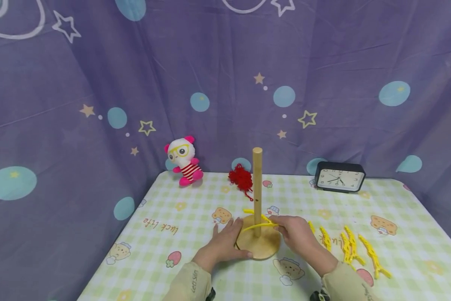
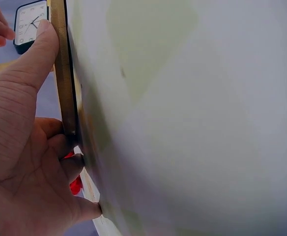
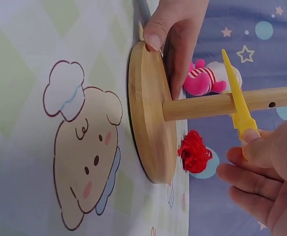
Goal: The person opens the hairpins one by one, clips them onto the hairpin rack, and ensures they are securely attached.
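Head view takes in two hands, one pale wooden stand [image 1: 257, 192] made of a flat round base [image 1: 259, 249] and a single upright post [image 1: 257, 171], and at least five loose yellow plastic clips [image 1: 374, 257] lying to the right of the right hand. A sixth, a yellow plastic clip with two long prongs [image 3: 241, 105], is pinched between thumb and finger of the right hand [image 1: 296, 231], its prongs parted on either side of the post, above the base. The left hand [image 1: 223, 243] spreads its thumb and fingers wide along the base's rim and grips it.

One panda plush in striped red and white [image 1: 182, 154], one tangle of red yarn [image 1: 241, 179] and one black rectangular clock with a white dial [image 1: 340, 177] stand or lie toward the far edge.

"luck life" reads in reddish letters on the green-checked tablecloth [image 1: 146, 267]; the clock carries numerals; lettering on the beige sleeves [image 1: 189, 286] is too small to read surely.

The base sits well inside the table's edges, with checked cloth stretching from it to the left edge. The post's top rises above both hands, just in front of the purple curtain [image 1: 210, 54] as seen.
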The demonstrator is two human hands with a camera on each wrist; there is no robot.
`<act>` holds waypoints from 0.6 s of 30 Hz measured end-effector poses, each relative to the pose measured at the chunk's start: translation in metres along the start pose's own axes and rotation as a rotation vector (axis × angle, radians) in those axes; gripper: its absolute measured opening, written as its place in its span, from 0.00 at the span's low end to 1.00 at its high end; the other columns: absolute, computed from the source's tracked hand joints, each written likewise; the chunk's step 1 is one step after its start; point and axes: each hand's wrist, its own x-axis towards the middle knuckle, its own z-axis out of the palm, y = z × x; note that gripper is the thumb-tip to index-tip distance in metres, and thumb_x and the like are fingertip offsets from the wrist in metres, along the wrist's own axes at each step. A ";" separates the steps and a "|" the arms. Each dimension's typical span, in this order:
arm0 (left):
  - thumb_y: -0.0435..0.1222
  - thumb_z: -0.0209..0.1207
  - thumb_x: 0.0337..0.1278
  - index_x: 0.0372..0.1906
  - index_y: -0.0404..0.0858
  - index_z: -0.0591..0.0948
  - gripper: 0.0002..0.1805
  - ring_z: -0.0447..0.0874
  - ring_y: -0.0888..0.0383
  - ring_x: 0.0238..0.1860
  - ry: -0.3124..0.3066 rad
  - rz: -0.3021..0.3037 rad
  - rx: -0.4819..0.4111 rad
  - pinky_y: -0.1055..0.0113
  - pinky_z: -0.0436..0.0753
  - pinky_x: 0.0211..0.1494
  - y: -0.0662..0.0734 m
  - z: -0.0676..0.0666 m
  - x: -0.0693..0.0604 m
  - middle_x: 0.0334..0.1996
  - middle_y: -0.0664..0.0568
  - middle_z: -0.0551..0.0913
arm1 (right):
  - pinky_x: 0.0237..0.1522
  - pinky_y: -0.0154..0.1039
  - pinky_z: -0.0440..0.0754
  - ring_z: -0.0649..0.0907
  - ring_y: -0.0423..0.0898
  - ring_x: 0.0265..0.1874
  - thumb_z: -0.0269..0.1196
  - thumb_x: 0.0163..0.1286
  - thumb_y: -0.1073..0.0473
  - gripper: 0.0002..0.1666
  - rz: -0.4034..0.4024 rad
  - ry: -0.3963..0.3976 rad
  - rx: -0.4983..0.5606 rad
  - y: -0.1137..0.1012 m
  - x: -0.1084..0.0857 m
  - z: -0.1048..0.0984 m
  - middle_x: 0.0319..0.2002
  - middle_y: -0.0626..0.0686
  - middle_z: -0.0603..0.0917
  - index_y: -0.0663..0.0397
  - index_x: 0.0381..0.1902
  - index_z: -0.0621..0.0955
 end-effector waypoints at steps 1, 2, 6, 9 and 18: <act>0.67 0.64 0.44 0.77 0.40 0.56 0.59 0.49 0.47 0.76 -0.002 -0.003 0.000 0.35 0.41 0.72 0.000 0.000 0.000 0.76 0.48 0.56 | 0.48 0.47 0.83 0.86 0.50 0.46 0.69 0.57 0.72 0.21 0.005 -0.008 0.001 0.000 0.000 0.001 0.45 0.50 0.88 0.51 0.49 0.87; 0.67 0.64 0.44 0.77 0.40 0.56 0.59 0.49 0.47 0.76 -0.002 -0.005 0.000 0.35 0.41 0.72 0.000 0.000 0.000 0.76 0.48 0.56 | 0.48 0.48 0.83 0.86 0.49 0.46 0.69 0.58 0.72 0.21 0.007 -0.015 0.004 0.000 0.001 0.001 0.46 0.50 0.88 0.51 0.49 0.86; 0.68 0.63 0.44 0.77 0.42 0.55 0.59 0.48 0.48 0.76 -0.007 -0.013 -0.004 0.36 0.40 0.72 -0.001 0.001 0.000 0.76 0.49 0.56 | 0.51 0.49 0.81 0.85 0.50 0.49 0.68 0.58 0.73 0.23 -0.034 -0.028 0.024 0.004 -0.001 0.003 0.48 0.51 0.87 0.52 0.51 0.85; 0.68 0.63 0.44 0.77 0.43 0.54 0.59 0.48 0.48 0.76 -0.009 -0.013 -0.013 0.36 0.40 0.72 -0.002 0.002 0.000 0.76 0.49 0.56 | 0.51 0.51 0.81 0.84 0.52 0.50 0.69 0.58 0.71 0.26 -0.079 -0.018 0.043 0.009 -0.005 0.003 0.51 0.53 0.85 0.52 0.56 0.83; 0.66 0.65 0.44 0.78 0.45 0.54 0.59 0.47 0.48 0.76 -0.016 -0.023 -0.039 0.36 0.38 0.72 0.001 -0.001 0.000 0.76 0.49 0.56 | 0.58 0.56 0.75 0.79 0.59 0.57 0.70 0.61 0.58 0.30 -0.022 0.019 0.072 0.028 -0.024 -0.014 0.58 0.59 0.80 0.59 0.61 0.77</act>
